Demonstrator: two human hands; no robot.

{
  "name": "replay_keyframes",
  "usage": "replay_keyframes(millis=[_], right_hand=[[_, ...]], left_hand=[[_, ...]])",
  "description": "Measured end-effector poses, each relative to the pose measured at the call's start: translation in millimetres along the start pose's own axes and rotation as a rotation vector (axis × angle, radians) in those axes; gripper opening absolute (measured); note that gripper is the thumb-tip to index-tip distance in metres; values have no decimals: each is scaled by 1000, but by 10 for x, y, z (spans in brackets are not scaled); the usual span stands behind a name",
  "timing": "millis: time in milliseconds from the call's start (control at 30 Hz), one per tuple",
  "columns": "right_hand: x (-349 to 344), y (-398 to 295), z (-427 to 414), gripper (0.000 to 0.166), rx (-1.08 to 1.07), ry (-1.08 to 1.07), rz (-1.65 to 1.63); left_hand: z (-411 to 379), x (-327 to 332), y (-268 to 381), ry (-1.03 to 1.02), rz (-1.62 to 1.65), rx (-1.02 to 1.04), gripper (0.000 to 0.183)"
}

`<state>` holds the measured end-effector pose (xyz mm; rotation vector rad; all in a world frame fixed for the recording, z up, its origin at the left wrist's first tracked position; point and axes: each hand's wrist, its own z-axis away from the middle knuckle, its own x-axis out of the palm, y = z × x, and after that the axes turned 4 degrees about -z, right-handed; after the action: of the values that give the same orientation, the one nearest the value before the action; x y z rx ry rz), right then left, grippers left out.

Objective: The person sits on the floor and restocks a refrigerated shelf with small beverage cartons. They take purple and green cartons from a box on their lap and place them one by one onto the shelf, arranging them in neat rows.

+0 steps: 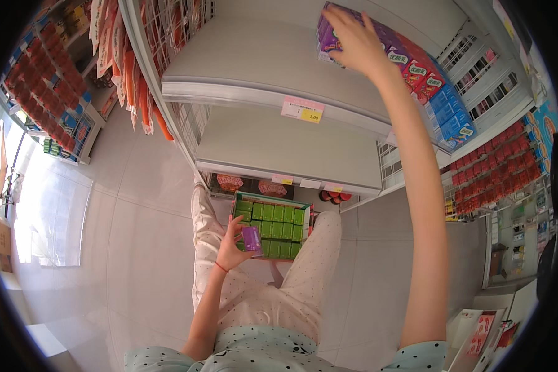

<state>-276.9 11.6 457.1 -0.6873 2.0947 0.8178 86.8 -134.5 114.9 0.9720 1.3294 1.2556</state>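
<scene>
My left hand (235,246) holds a small purple drink carton (251,239) between thumb and fingers, over the left side of an open cardboard case (272,197) filled with rows of green cartons (279,231). Up on the top shelf, my right hand (355,44) reaches over purple cartons (330,35) at the left end of a packed block. Its fingers are spread on or just above them; whether they grip one is not clear. To their right stand red cartons (421,76) and blue cartons (451,114).
The white shelf board (251,51) has a raised front edge with a price tag (303,109). A lower shelf (283,144) sits beneath it. Orange and pink packets (130,79) hang at the left. Red packets (497,167) fill a rack at right.
</scene>
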Motion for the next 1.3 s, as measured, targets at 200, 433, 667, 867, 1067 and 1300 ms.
replay_keyframes(millis=[200, 433, 667, 867, 1067, 1300], right_hand=[[-658, -1623, 1144, 62, -551, -601, -938], [-881, -2155, 1723, 27, -836, -316, -827], [-1124, -1668, 1869, 29, -683, -405, -680], [-1386, -837, 1518, 44, -294, 27, -400], [-1343, 83, 1237, 45, 23, 199, -206], [-851, 581, 1118, 53, 187, -142, -228]], left_hand=[[-79, -341, 775, -146, 621, 125, 112], [108, 98, 1269, -416, 864, 112, 124], [5, 338, 1139, -655, 628, 190, 84], [-117, 374, 116, -514, -300, -230, 62], [341, 657, -1088, -558, -977, -274, 77], [385, 723, -1347, -612, -1247, -214, 79]])
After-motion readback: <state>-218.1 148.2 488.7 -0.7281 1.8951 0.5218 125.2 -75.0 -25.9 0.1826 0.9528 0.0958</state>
